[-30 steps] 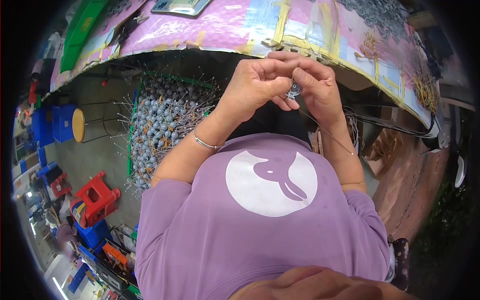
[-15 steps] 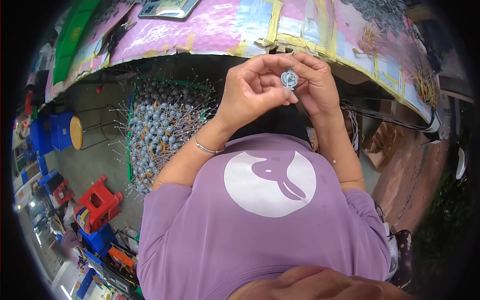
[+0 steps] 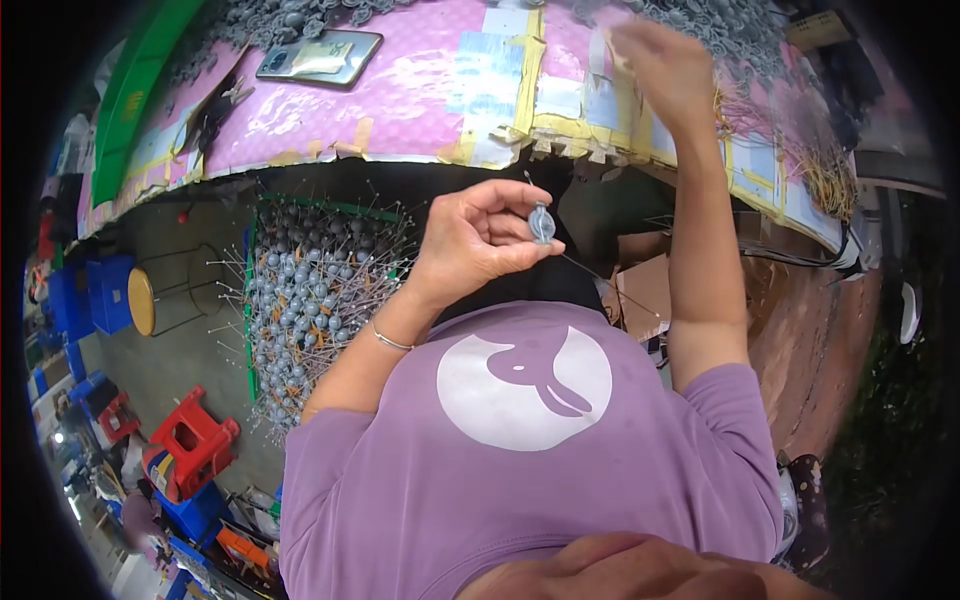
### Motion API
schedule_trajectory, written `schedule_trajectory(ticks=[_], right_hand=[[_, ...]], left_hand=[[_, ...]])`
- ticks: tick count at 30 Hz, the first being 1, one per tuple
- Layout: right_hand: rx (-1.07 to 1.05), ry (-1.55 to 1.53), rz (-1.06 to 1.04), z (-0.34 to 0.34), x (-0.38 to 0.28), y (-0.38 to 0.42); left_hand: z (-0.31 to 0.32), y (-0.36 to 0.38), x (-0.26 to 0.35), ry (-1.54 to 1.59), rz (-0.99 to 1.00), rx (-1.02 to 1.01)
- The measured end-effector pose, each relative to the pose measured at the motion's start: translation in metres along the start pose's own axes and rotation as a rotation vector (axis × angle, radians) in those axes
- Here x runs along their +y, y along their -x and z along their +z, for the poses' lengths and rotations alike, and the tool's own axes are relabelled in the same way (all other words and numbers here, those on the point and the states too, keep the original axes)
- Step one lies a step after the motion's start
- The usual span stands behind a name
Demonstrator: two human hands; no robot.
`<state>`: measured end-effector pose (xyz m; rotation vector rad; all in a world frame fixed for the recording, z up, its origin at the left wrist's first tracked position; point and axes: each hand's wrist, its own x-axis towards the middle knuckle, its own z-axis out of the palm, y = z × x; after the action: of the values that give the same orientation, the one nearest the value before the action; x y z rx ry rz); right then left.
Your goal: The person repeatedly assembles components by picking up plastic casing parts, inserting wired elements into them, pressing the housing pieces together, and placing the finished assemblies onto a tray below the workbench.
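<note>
My left hand [image 3: 475, 240] is in front of my chest, below the table edge. Its fingers and thumb pinch a small grey slotted plastic piece [image 3: 541, 224]. A thin rod [image 3: 610, 288] appears to run through this piece, slanting down to the right. My right hand [image 3: 668, 75] is stretched out over the table, nearest to the pile of grey plastic parts [image 3: 715, 28]. Motion blurs its fingertips, so whether they hold anything cannot be made out.
A pink-covered table [image 3: 400, 110] with tape patches carries a phone [image 3: 320, 58] and tangled yellowish strands [image 3: 825, 180]. To my left stands a green-edged crate of grey balls on rods [image 3: 310, 290]. Beyond it are a yellow-topped stool [image 3: 143, 295] and a red stool [image 3: 195, 445].
My right hand has left the grey piece and moved up and away over the table. My left hand has lowered slightly with the piece, and the rod now shows.
</note>
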<state>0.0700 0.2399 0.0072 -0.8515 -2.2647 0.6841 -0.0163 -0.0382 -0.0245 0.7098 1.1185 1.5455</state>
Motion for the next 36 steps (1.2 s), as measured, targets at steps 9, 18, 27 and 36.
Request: schedule_trajectory(ticks=[9,18,27,36], right_hand=[[-0.007,0.359,-0.493,0.045,0.004,-0.039],[0.005,0.573,-0.434,0.047,0.007,-0.023],[-0.286,-0.719,0.116,0.003,-0.098,0.139],[-0.358,-0.732,0.200,0.000,-0.097,0.145]], left_hand=[[-0.003,0.006,0.009,0.025,-0.077,0.060],[0.004,0.007,0.022,-0.254,0.165,0.160],[-0.007,0.019,0.028,-0.306,0.266,0.248],[-0.001,0.016,0.023,-0.605,0.316,0.284]])
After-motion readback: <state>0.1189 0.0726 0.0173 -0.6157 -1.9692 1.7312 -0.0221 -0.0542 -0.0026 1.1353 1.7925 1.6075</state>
